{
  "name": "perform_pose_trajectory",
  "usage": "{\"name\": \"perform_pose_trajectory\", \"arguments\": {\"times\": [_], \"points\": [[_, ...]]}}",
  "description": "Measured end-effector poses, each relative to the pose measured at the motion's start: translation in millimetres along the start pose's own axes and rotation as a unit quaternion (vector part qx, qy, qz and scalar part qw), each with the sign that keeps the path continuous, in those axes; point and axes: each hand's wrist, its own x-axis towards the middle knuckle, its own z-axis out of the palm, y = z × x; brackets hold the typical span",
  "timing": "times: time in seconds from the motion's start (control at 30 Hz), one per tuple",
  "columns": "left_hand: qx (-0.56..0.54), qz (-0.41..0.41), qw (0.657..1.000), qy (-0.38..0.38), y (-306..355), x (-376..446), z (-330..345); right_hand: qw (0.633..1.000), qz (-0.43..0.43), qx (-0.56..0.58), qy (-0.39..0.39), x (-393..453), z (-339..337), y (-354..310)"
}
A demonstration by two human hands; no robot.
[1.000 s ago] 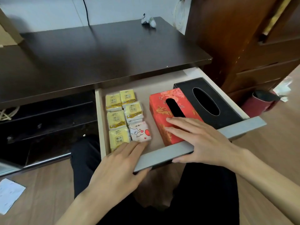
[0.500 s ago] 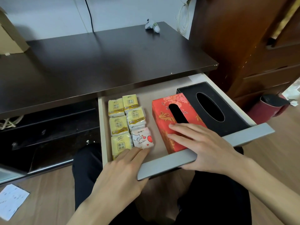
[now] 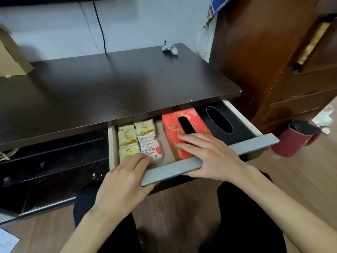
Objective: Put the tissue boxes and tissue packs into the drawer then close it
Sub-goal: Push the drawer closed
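Two flat, empty grips, left hand [image 3: 124, 181] and right hand [image 3: 213, 157], push the drawer [image 3: 246, 145], now further under the counter [image 3: 127, 79]; boxes [image 3: 175, 125] and packs [image 3: 127, 137] lie inside, so closing seems underway.

Gap between packs [image 3: 127, 138] and red box [image 3: 171, 136]
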Motion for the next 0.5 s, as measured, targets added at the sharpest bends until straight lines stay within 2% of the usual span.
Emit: {"name": "perform_pose_trajectory", "arguments": {"times": [0.2,0.33,0.4,0.5], "points": [[0.036,-0.048,0.996,0.069,-24,17,15,0.994,0.029,-0.008,0.105,18,17,22],[-0.066,-0.139,0.978,0.14,-38,9,27,0.977,0.107,0.003,0.182,3,31,48],[-0.155,-0.225,0.946,0.176,-44,3,33,0.959,0.19,0.019,0.212,-7,38,64],[-0.273,-0.358,0.867,0.213,-49,-5,47,0.899,0.345,0.069,0.261,-17,51,76]]}}
